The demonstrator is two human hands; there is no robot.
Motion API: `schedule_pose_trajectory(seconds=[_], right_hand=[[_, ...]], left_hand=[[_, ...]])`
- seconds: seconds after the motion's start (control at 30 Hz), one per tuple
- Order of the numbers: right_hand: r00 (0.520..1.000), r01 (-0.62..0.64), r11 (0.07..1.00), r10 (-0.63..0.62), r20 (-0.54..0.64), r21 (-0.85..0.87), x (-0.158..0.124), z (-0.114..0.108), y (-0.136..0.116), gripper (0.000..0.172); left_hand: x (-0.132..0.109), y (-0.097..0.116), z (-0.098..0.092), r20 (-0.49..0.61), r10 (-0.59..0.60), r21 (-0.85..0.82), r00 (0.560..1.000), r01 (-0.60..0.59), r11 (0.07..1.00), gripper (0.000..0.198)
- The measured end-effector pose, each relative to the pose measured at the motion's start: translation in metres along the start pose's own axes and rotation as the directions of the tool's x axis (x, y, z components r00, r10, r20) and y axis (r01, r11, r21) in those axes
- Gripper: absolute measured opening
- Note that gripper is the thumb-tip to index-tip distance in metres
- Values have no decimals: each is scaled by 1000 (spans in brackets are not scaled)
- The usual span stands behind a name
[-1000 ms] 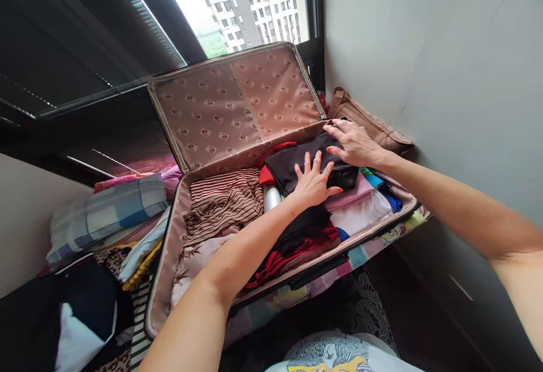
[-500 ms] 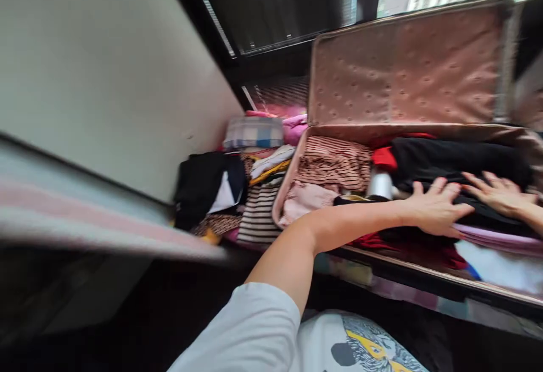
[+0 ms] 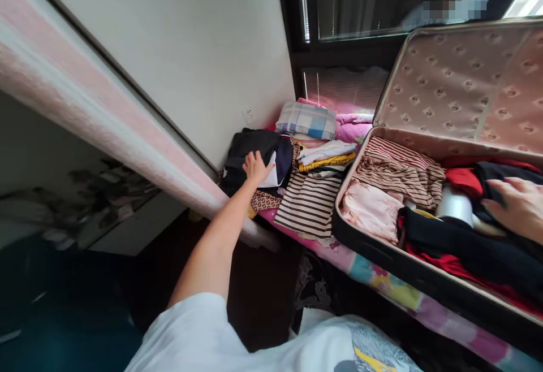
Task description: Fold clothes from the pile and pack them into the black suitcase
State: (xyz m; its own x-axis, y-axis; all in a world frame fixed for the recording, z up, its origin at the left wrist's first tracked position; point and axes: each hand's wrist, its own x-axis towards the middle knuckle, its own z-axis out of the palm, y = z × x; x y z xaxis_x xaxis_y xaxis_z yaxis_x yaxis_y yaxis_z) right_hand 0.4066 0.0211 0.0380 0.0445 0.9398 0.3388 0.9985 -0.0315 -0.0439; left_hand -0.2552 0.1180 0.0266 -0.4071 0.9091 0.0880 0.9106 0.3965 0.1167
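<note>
My left hand [image 3: 256,169] reaches out to a pile of dark folded clothes [image 3: 246,148], its fingers spread on or just over the dark and white cloth, holding nothing. At the right edge my right hand [image 3: 518,205], fingers apart, is over the dark clothes inside the open suitcase [image 3: 356,250]. Within the suitcase lie brown striped clothes [image 3: 407,177], a pale pink garment [image 3: 370,209], a red cloth [image 3: 464,181] and a white cylinder [image 3: 455,207]. A black-and-white striped garment [image 3: 311,202] lies between the dark pile and the suitcase.
Behind the piles are a plaid folded cloth [image 3: 306,120] and pink bedding [image 3: 352,129]. A white wall [image 3: 190,50] rises at the left, with a pink and white padded edge [image 3: 106,112] running diagonally. The suitcase lid [image 3: 449,78] stands raised beside the window.
My left hand has left the suitcase and moved left to the dark clothes pile. My right hand stays over the suitcase. The view has turned left.
</note>
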Motion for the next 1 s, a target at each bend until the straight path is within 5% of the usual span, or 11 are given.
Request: schedule_pose_trajectory(seconds=[0.13,0.23,0.5,0.67,0.83,0.9,1.0], right_hand=[[974,202,979,-198,112,-23,11,25,-97,56],[968,226,973,-229,102,41,3,35,-131,52],[984,121,982,-138,114,144,0,65,-94,46],[967,93,978,-133,218,184,3,67,-93,42],[959,106,968,-160,235,227,6,68,-103,42],[953,112,963,-174,250,244,5,68,-105,42],[948,121,961,-186,258,248,4,68,-107,45]], left_hand=[[35,-44,21,89,-85,73,992,79,994,96],[56,-54,35,67,-58,69,996,53,996,95],[88,-50,54,100,-56,184,993,37,982,100],[93,-39,56,154,-96,256,983,54,965,104],[76,-7,49,35,-18,188,999,12,982,104],[65,23,50,-40,113,140,993,-106,984,100],[55,82,59,43,352,39,935,-353,935,97]])
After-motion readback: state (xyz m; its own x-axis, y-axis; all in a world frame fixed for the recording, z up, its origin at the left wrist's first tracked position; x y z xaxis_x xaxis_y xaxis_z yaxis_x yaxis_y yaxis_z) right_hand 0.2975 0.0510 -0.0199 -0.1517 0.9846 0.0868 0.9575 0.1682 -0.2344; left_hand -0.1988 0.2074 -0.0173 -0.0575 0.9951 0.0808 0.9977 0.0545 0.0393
